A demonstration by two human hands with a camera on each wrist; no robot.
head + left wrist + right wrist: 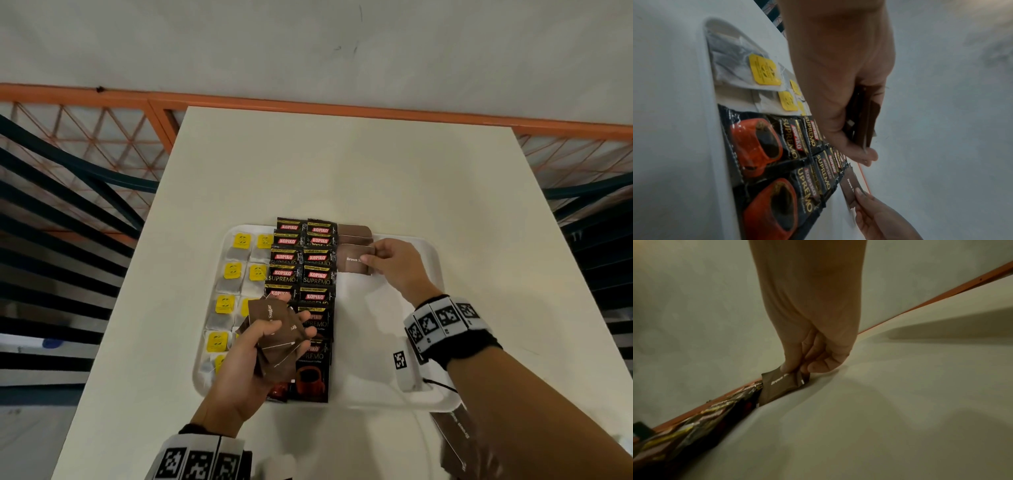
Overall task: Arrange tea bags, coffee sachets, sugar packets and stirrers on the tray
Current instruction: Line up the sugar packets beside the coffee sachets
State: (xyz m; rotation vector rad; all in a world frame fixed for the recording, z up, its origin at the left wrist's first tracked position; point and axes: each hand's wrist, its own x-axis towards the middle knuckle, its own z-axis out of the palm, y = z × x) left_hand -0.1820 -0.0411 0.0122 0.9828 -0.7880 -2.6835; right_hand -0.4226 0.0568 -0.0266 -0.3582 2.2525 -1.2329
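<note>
A white tray (404, 390) lies on the table. Tea bags with yellow tags (236, 270) fill its left columns, and black Kopiko coffee sachets (317, 277) fill two middle columns. Brown sugar packets (354, 234) lie overlapped at the tray's far middle. My right hand (371, 262) pinches one brown sugar packet (352, 262) (781, 383) (851, 188) low over the tray, just below the laid ones. Over the tray's near left, my left hand (274, 329) grips a fanned stack of brown sugar packets (277, 337) (863, 120). No stirrers show.
The white table (342, 164) stands against a pale wall, with an orange mesh railing (85, 137) behind it. A brown box (455, 435) lies at the near right, partly under my right forearm. A small white device with a marker tag (404, 366) lies on the tray's near right.
</note>
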